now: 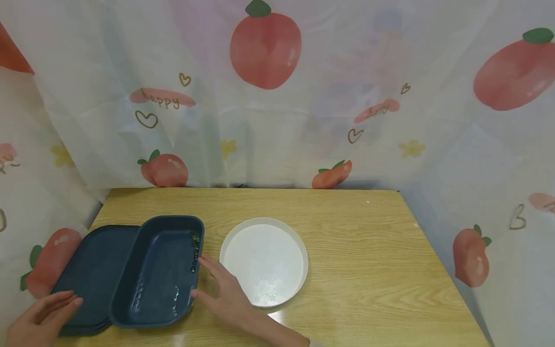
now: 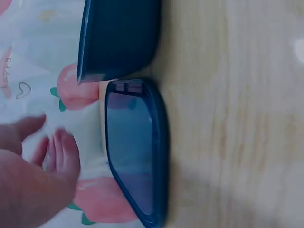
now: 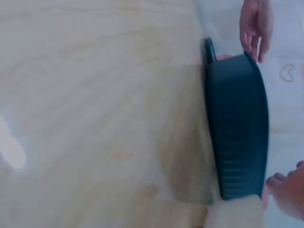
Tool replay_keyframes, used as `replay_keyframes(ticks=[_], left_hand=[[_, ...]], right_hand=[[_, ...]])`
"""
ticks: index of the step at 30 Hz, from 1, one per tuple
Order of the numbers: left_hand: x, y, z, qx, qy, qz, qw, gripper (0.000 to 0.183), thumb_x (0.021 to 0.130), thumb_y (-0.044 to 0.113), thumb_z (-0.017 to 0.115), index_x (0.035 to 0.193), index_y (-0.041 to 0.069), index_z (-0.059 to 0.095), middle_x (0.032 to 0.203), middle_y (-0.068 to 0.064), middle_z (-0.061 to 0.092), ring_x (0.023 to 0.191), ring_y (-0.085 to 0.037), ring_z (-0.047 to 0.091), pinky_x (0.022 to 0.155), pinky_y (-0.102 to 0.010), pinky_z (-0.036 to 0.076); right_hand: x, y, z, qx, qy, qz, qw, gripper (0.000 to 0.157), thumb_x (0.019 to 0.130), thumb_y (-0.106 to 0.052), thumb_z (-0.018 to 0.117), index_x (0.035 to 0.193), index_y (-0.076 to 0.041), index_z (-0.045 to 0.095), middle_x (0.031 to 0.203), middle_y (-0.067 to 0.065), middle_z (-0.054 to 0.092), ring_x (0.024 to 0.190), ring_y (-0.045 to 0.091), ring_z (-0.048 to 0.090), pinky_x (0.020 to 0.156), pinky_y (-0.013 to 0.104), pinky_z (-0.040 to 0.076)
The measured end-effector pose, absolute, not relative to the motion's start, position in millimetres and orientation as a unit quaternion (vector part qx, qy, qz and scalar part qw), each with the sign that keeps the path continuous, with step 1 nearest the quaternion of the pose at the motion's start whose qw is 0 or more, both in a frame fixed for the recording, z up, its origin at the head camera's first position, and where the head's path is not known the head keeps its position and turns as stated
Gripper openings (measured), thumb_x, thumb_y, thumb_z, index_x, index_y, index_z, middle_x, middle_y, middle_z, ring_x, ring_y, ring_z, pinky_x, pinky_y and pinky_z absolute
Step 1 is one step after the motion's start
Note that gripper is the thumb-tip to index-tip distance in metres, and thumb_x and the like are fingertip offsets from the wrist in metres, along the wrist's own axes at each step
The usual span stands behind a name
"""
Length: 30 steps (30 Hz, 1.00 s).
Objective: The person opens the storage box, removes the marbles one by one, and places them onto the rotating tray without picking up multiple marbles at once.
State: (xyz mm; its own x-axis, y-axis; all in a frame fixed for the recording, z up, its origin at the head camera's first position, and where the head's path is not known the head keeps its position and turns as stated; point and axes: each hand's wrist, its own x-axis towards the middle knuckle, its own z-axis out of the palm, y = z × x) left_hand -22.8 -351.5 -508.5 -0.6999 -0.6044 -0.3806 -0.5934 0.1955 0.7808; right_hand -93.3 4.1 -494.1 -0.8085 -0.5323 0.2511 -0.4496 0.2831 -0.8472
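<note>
A deep dark blue rectangular container (image 1: pixel 162 270) stands on the table, with several small dark and green beads or marbles (image 1: pixel 195 248) along its right inner side. My right hand (image 1: pixel 230 289) is at its right side, with thumb and fingers spread apart and the fingertips right at the rim. To the container's left lies a flat blue lid (image 1: pixel 97 270), partly hidden by it. My left hand (image 1: pixel 43 315) hovers by the lid's near left edge, loosely curled and holding nothing. The left wrist view shows this hand (image 2: pixel 52 166) apart from the lid (image 2: pixel 130 142).
A round white plate (image 1: pixel 262 262) with a raised rim sits right of the container, close to my right forearm. The wooden table (image 1: pixel 368 265) extends further right. A white curtain (image 1: pixel 277 135) with printed fruit hangs behind the table and along both sides.
</note>
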Motion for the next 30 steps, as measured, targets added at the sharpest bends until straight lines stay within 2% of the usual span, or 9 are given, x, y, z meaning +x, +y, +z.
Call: replay_keyframes(ticks=[2, 4, 5, 8, 12, 17, 22, 26, 30], left_hand=[[-24, -337, -489, 0.33, -0.801, -0.5, 0.013, 0.053, 0.099, 0.032, 0.064, 0.142, 0.006, 0.046, 0.1, 0.014, 0.062, 0.092, 0.001, 0.061, 0.092, -0.034, 0.05], [-25, -325, -470, 0.263, -0.826, -0.498, 0.02, 0.044, 0.1, 0.024, 0.064, 0.134, 0.0, 0.051, 0.093, 0.032, 0.051, 0.081, 0.018, 0.052, 0.08, -0.02, 0.052], [-25, -322, -467, 0.229, -0.84, -0.491, 0.026, 0.044, 0.1, 0.023, 0.064, 0.132, -0.004, 0.051, 0.094, 0.032, 0.052, 0.082, 0.018, 0.053, 0.074, -0.017, 0.053], [-30, -314, -460, 0.161, -0.865, -0.475, 0.033, 0.05, 0.1, 0.025, 0.065, 0.134, -0.008, 0.05, 0.099, 0.029, 0.056, 0.086, 0.017, 0.055, 0.072, -0.018, 0.054], [-39, -306, -453, 0.109, -0.871, -0.478, 0.02, 0.056, 0.098, 0.029, 0.067, 0.138, -0.006, 0.049, 0.11, 0.014, 0.063, 0.092, 0.01, 0.06, 0.073, -0.02, 0.054], [-48, -294, -446, 0.063, -0.872, -0.484, 0.016, 0.054, 0.098, 0.027, 0.068, 0.139, -0.003, 0.051, 0.12, 0.0, 0.065, 0.097, 0.006, 0.061, 0.075, -0.02, 0.054], [-56, -284, -445, 0.03, -0.87, -0.492, 0.027, 0.05, 0.098, 0.022, 0.068, 0.138, -0.003, 0.051, 0.118, 0.008, 0.064, 0.099, 0.007, 0.06, 0.076, -0.018, 0.053], [-62, -276, -446, 0.008, -0.864, -0.503, 0.034, 0.048, 0.097, 0.019, 0.069, 0.136, -0.003, 0.053, 0.115, 0.014, 0.064, 0.099, 0.006, 0.06, 0.077, -0.019, 0.054], [-67, -268, -449, -0.017, -0.857, -0.514, 0.039, 0.044, 0.096, 0.013, 0.07, 0.134, -0.003, 0.055, 0.115, 0.016, 0.063, 0.1, 0.003, 0.061, 0.077, -0.02, 0.054]], right_hand=[[-96, 9, -492, -0.329, 0.797, -0.507, 0.012, 0.059, 0.099, -0.028, 0.065, 0.15, -0.01, 0.043, 0.154, 0.009, 0.041, 0.14, 0.023, 0.04, 0.109, 0.037, 0.038], [-99, 14, -488, -0.347, 0.798, -0.492, -0.01, 0.056, 0.099, -0.027, 0.065, 0.149, -0.009, 0.045, 0.153, 0.009, 0.043, 0.138, 0.023, 0.042, 0.109, 0.038, 0.038], [-100, 16, -486, -0.353, 0.797, -0.489, -0.016, 0.055, 0.099, -0.025, 0.065, 0.148, -0.008, 0.046, 0.153, 0.008, 0.043, 0.138, 0.023, 0.043, 0.109, 0.038, 0.038], [-102, 24, -479, -0.366, 0.801, -0.474, -0.018, 0.054, 0.099, -0.026, 0.065, 0.147, -0.008, 0.048, 0.154, 0.006, 0.041, 0.139, 0.022, 0.042, 0.109, 0.037, 0.038], [-105, 36, -469, -0.375, 0.812, -0.447, -0.017, 0.052, 0.1, -0.03, 0.063, 0.146, -0.009, 0.051, 0.155, 0.003, 0.04, 0.141, 0.022, 0.038, 0.11, 0.038, 0.037], [-111, 50, -464, -0.402, 0.826, -0.388, -0.07, 0.051, 0.098, -0.029, 0.067, 0.142, -0.009, 0.055, 0.152, 0.006, 0.045, 0.141, 0.028, 0.039, 0.112, 0.04, 0.034], [-118, 65, -462, -0.405, 0.84, -0.344, -0.111, 0.05, 0.095, -0.029, 0.07, 0.142, -0.014, 0.057, 0.151, 0.005, 0.047, 0.142, 0.025, 0.037, 0.115, 0.044, 0.028], [-122, 80, -461, -0.402, 0.849, -0.316, -0.128, 0.049, 0.099, -0.038, 0.063, 0.143, -0.018, 0.057, 0.151, 0.002, 0.047, 0.145, 0.022, 0.032, 0.116, 0.049, 0.025], [-126, 95, -465, -0.412, 0.853, -0.275, -0.162, 0.051, 0.1, -0.047, 0.058, 0.142, -0.02, 0.057, 0.148, 0.003, 0.05, 0.145, 0.024, 0.032, 0.114, 0.054, 0.027]])
